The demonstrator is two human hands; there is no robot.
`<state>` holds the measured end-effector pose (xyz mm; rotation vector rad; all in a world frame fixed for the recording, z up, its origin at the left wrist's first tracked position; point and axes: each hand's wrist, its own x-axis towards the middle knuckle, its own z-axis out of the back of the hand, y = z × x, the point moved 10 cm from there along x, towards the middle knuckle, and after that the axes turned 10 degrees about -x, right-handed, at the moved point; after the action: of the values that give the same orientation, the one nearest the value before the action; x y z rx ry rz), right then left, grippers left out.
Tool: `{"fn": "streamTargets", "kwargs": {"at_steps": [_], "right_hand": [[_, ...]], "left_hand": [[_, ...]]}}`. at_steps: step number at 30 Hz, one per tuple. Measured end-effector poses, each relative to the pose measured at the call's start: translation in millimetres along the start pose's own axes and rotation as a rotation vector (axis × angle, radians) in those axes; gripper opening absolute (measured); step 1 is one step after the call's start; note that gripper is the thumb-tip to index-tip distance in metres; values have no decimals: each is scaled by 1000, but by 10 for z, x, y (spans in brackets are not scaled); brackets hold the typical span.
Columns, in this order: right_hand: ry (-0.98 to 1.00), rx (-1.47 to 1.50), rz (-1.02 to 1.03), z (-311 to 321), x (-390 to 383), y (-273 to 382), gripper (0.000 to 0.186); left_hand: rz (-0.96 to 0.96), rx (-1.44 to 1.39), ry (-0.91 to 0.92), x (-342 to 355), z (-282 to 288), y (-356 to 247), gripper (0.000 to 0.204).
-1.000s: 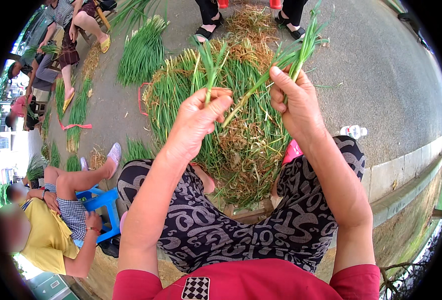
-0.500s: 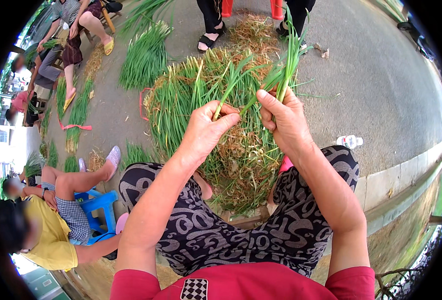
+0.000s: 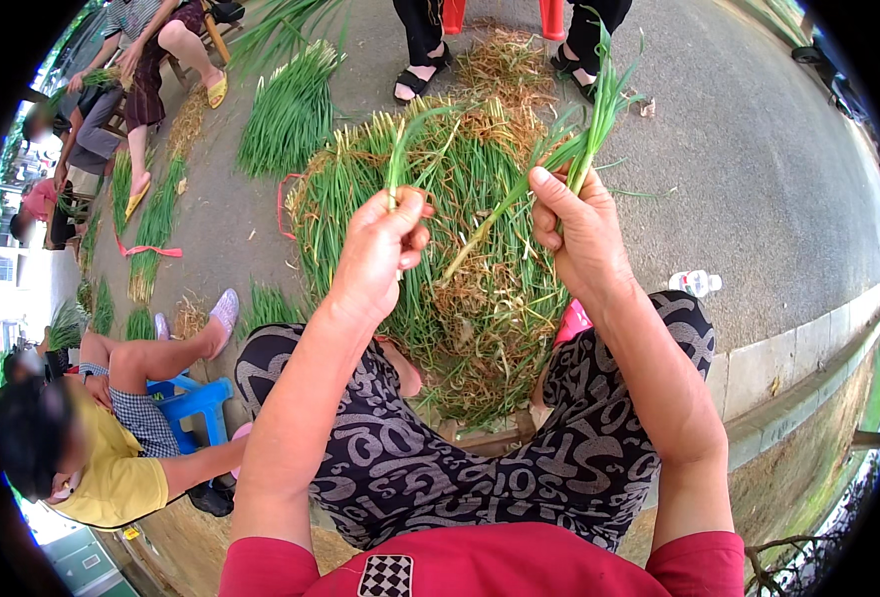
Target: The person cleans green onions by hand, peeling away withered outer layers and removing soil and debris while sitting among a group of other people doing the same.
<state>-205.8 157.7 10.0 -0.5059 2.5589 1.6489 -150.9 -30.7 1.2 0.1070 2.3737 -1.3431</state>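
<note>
My left hand (image 3: pixel 378 244) is closed round a few long green chives (image 3: pixel 400 154), pale ends down and leaves up, over the left half of the pile. In my right hand (image 3: pixel 584 234) a small bunch of chives (image 3: pixel 591 129) is pinched between thumb and fingers, leaves fanning up and away. One paler chive stalk (image 3: pixel 475 244) slants down and left from that hand. Beneath both hands a broad pile of chives (image 3: pixel 345 224) lies between my knees. Dry brown trimmings (image 3: pixel 470 298) cover its near and middle part.
Bundled chives (image 3: pixel 291 124) lie at the far left. Ahead, a person's sandalled feet (image 3: pixel 420 78) stand by a red stool (image 3: pixel 551 15). A yellow-shirted person (image 3: pixel 111 458) sits close on my left near a blue stool (image 3: pixel 196 403). A clear bottle (image 3: pixel 696 284) lies right, before the curb (image 3: pixel 778 363).
My hands have moved apart; the left has drawn back left with its chives, and the right has shifted slightly right. The yellow-shirted person on the left has leaned nearer.
</note>
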Motion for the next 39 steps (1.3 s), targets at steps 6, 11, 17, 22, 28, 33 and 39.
{"fn": "streamTargets", "kwargs": {"at_steps": [6,11,17,22,28,33,39], "right_hand": [[-31,21,27,61,19,57,15],[-2,195,25,47,66,80,12],[5,244,-30,18,69,16,10],[16,264,-39,26,71,2,10],[-2,296,8,167,163,107,11],[-41,332,43,359,226,249,15],[-62,362,64,444,248,318,15]], "left_hand": [[71,-86,-136,-10,131,-2,23],[144,-124,138,-35,-120,140,25],[225,-93,354,-182,-496,271,39],[294,-140,335,-160,-427,344,16],[233,-239,336,-145,-319,188,8],[144,-414,269,-65,-87,-39,12],[105,-480,53,-2,209,-50,16]]}}
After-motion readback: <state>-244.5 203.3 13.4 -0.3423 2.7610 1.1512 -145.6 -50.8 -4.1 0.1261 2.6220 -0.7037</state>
